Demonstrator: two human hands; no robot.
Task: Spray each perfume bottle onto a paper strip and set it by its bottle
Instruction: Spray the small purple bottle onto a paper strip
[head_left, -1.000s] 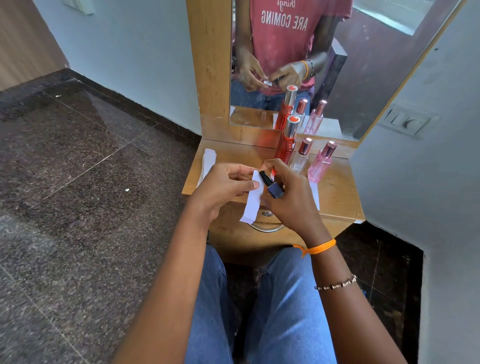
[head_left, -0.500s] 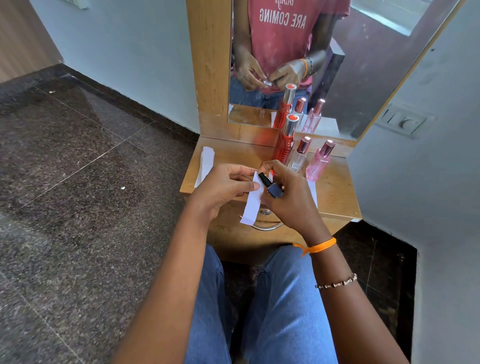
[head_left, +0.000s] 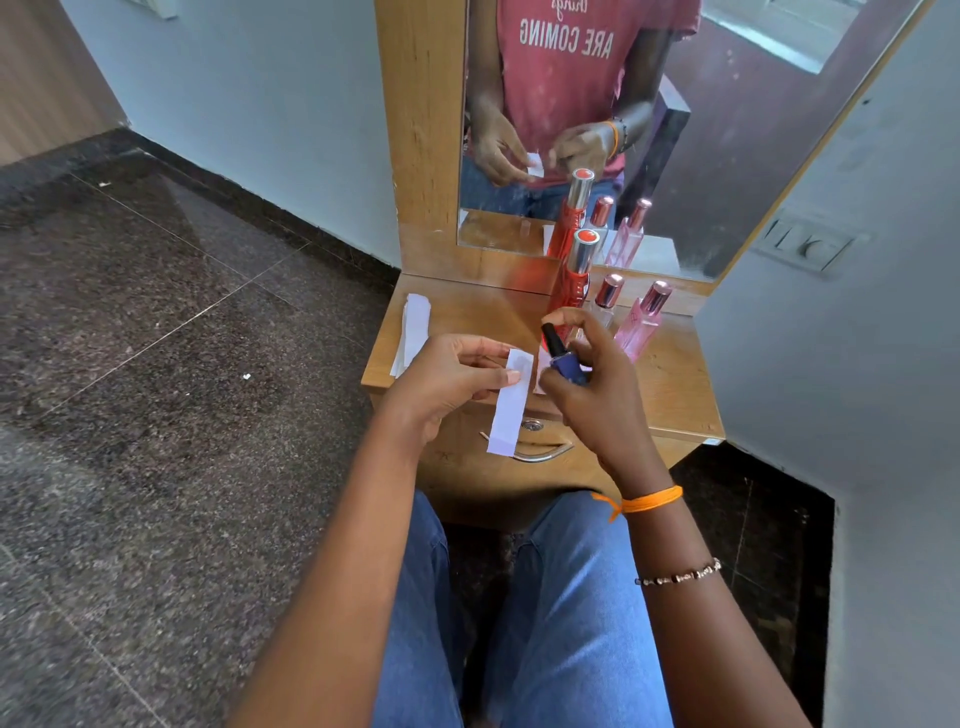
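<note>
right hand (head_left: 597, 384) wraps the small dark-blue perfume bottle (head_left: 563, 358) just over the front edge of the wooden dresser top (head_left: 670, 384), index finger arched over its black cap; left hand (head_left: 447, 379) pinches the upper end of a white paper strip (head_left: 511, 402), which hangs free just beside the nozzle. strip looks light and floppy — best held near the top. bottle seems small, hard, probably slick glass — grip around the body, not the cap.

Matt white paper strip (head_left: 511, 402), glossy blue glass bottle (head_left: 566, 364), smooth wooden dresser top (head_left: 670, 384), shiny metal handle (head_left: 543, 453).
</note>
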